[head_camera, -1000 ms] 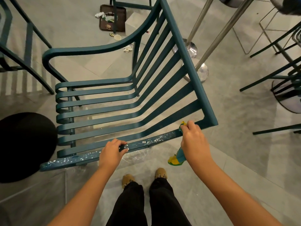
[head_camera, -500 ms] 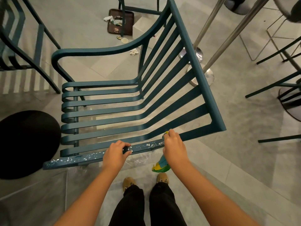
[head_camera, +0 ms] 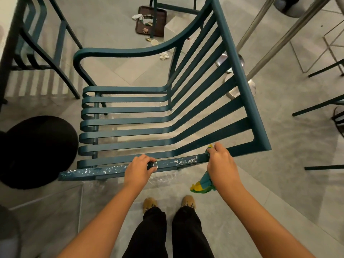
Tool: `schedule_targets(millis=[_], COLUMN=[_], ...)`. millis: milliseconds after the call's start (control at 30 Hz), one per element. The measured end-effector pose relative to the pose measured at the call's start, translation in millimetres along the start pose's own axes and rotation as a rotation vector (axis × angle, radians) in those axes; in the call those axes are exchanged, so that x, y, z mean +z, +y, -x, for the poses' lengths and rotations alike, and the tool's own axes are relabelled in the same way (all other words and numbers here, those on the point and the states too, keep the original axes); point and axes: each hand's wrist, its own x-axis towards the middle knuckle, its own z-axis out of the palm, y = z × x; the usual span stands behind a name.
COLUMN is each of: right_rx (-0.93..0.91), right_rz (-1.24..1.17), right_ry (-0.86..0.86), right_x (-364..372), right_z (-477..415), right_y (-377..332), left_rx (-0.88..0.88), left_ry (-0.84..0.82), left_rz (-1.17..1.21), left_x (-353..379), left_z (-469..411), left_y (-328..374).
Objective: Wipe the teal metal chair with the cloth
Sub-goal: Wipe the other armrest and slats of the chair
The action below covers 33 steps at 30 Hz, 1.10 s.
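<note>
Head view, straight down. Stands at the 6 o'clock side of the teal metal chair [head_camera: 240,75], with seat slats running 9 to 3 o'clock and bending up into the backrest toward 2 o'clock. Grips the near armrest [head_camera: 104,171] with the left hand [head_camera: 138,169], fingers curled over the bar about midway along it. Clamps the cloth [head_camera: 202,185] onto the same bar with the right hand [head_camera: 221,162], fingers closed round a wad of it. Lets the yellow-and-green tail hang toward 6 o'clock below the wrist and a tip poke out at 12 o'clock above the knuckles. Works from the armrest's 3 o'clock end, just beside the corner where bar meets backrest frame. Faces a bar whose long axis lies close to 9 to 3 o'clock, the right end a little higher. Leaves white flecks [head_camera: 183,161] between the two hands and more past the left hand toward the 9 o'clock tip. Calls, on this reading, for a stroke from the cloth toward 9 o'clock along the bar: near stretch closest to the right hand, far stretch closer to the left, which blocks the path and probably must shift. Also in shot: black round top [head_camera: 37,151] at 9 o'clock, littered tray [head_camera: 161,23] at 12 o'clock.
</note>
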Motion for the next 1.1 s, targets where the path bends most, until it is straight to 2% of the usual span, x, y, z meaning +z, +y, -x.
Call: schedule_targets(millis=[300, 500, 700, 833, 1000, 1100], right_rx=[-0.057, -0.086, -0.02, -0.052, -0.081, -0.079], right_rz=[-0.003, -0.096, -0.14, -0.099, -0.109, -0.171], right_ry=[-0.097, -0.109, 0.024, 0.08, 0.091, 0.023], right_x=[24, 40, 30, 42, 60, 66], right_z=[-5, -5, -2, -1, -1, -3], right_y=[-24, -33, -14, -16, -30, -43], left_rx=[0.001, -0.006, -0.004, -0.004, 0.002, 0.01], left_ry=[0.015, 0.019, 0.023, 0.034, 0.026, 0.021], left_rz=[0.002, -0.01, 0.009, 0.022, 0.016, 0.001], left_x=[2, 2, 1, 2, 1, 0], left_z=[2, 4, 3, 5, 5, 5], left_y=[-1, 3, 1, 1, 1, 2])
